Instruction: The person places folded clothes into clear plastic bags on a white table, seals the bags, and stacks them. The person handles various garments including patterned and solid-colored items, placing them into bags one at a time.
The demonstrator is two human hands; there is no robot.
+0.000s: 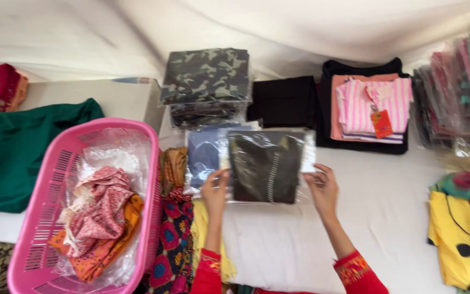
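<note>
White sheeting underlay everything; I saw left hand (215, 191) and right hand (322, 188) grasping a bagged dark garment (266, 166), camouflage stack (206, 76) at eleven o'clock, unbagged clothes in the pink basket (39, 239).

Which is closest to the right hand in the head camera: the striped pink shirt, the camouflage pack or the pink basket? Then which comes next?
From the right hand:
1. Striped pink shirt, just behind it to the right.
2. Camouflage pack, behind, to the left.
3. Pink basket, far left.
</note>
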